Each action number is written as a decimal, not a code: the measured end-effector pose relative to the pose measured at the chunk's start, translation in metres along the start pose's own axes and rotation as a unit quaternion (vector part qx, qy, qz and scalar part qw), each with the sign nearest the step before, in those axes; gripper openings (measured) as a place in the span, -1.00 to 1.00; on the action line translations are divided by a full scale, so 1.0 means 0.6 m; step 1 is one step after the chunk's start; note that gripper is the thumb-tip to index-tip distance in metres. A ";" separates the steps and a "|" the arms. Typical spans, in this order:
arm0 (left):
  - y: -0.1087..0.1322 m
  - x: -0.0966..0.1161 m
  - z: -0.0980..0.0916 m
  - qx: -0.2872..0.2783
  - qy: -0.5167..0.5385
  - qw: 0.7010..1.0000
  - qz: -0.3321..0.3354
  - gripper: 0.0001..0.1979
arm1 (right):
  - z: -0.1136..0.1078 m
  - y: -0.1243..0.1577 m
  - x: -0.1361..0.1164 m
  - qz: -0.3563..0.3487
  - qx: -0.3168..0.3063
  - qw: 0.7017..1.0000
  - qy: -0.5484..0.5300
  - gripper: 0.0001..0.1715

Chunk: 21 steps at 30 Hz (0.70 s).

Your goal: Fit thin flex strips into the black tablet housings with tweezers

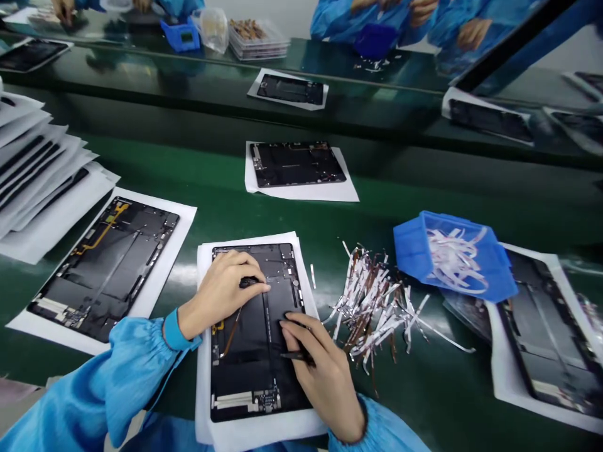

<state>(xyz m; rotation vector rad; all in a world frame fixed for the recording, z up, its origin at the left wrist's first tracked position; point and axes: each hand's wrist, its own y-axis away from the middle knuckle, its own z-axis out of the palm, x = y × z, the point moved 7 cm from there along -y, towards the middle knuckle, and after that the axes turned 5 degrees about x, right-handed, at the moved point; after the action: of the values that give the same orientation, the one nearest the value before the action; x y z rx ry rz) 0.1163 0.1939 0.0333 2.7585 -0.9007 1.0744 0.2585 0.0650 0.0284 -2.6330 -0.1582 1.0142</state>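
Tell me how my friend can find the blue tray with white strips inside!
Look at the long green workbench. To the right of the person's right hand lies a messy heap of white and brown strips. Just past it sits the tilted blue plastic tray, the only blue box nearby, full of white strips.

Count at your near bench: your hands, two (left hand (221, 292), right hand (325, 383)); tablet housings (103, 270) on white paper, four; tweezers (296, 356), one pair, in your right hand; blue bin (414, 242), one; heap of cut strips (372, 301), one.
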 end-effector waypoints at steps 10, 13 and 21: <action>-0.006 0.001 0.007 -0.005 -0.027 1.000 -0.002 -0.93 | 0.004 0.003 0.001 -0.005 -0.023 1.000 -0.001 -0.66; -0.006 0.002 0.007 -0.003 -0.031 1.000 0.000 -0.94 | 0.004 0.002 0.000 -0.009 -0.027 1.000 0.007 -0.65; -0.007 0.004 0.006 -0.007 -0.032 0.999 0.005 -0.92 | 0.001 -0.003 -0.004 -0.013 -0.017 1.000 0.008 -0.69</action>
<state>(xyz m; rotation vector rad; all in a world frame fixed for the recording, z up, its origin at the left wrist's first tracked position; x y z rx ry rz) 0.1220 0.1952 0.0324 2.7953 -0.9259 0.9816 0.2562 0.0662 0.0298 -2.6624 -0.2070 0.9903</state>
